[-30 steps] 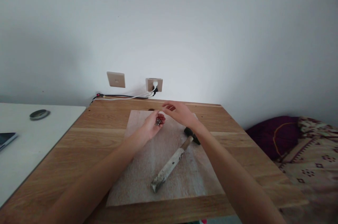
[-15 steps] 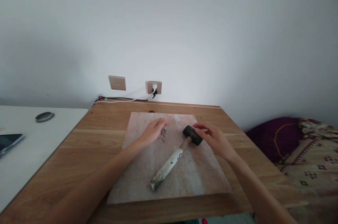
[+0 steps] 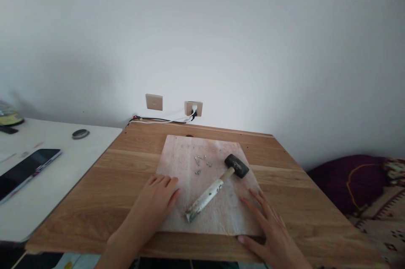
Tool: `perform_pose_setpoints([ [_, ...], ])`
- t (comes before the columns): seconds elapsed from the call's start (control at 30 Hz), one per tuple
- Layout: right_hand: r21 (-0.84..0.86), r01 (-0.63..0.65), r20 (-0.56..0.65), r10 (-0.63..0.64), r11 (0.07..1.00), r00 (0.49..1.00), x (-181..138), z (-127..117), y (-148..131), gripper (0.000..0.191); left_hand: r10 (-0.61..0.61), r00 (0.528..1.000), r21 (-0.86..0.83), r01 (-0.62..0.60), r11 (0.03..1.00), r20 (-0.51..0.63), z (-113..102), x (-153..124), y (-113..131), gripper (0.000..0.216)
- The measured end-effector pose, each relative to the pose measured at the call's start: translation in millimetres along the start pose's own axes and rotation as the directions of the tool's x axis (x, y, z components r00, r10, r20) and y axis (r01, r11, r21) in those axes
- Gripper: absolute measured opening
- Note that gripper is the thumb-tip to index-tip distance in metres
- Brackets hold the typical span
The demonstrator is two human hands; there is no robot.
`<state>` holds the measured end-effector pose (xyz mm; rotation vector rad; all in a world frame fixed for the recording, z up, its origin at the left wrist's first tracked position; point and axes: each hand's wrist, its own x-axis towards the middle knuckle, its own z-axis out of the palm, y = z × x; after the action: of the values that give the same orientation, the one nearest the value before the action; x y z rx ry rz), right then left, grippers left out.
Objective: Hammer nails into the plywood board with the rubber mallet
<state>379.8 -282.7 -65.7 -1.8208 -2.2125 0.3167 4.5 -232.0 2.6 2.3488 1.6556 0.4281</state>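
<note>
My left hand (image 3: 158, 196) rests at the left edge of a pale, worn board (image 3: 230, 214), fingers side by side and lying loosely on it, thumb on top. At the board's front right corner, my right hand (image 3: 268, 229) has its fingers spread over the surface and its thumb by the front edge. Between them a mallet (image 3: 206, 197) lies diagonally on the board, its black head toward the back right, its white-painted handle pointing front left. Several small metal nails or screws (image 3: 198, 172) are scattered left of the mallet's head. Neither hand touches the mallet.
The board lies on a wooden table (image 3: 110, 188) against a wall with a socket (image 3: 193, 108) and cables (image 3: 158, 120). To the left, a white table (image 3: 63, 176) bears a phone (image 3: 30, 169) and a grey ring-shaped object (image 3: 80, 134). Purple fabric (image 3: 335, 180) lies right.
Both hands have moved back toward me: the left from the metal pieces to the board's left edge, the right from the mallet's head to the front right corner. The view has turned left.
</note>
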Motion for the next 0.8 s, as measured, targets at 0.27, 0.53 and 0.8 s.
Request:
perform_pose_setpoints([
  [0.27, 0.171, 0.022, 0.083, -0.037, 0.985, 0.996, 30, -7, -48, 0.056, -0.054, 0.986, 0.086, 0.069, 0.994, -0.16, 1, -29, -50, 0.028],
  [0.53, 0.313, 0.093, 0.207, -0.163, 0.945, 0.965, 50, 6, -121, 0.057, -0.076, 0.977, 0.419, 0.154, 0.895, -0.199, -26, -56, -125, 0.044],
  [0.8, 0.319, 0.176, 0.203, -0.249, 0.931, 0.947, 63, 16, -142, 0.054, -0.253, 0.921, 0.413, 0.362, 0.836, -0.296, -33, -76, -151, 0.037],
])
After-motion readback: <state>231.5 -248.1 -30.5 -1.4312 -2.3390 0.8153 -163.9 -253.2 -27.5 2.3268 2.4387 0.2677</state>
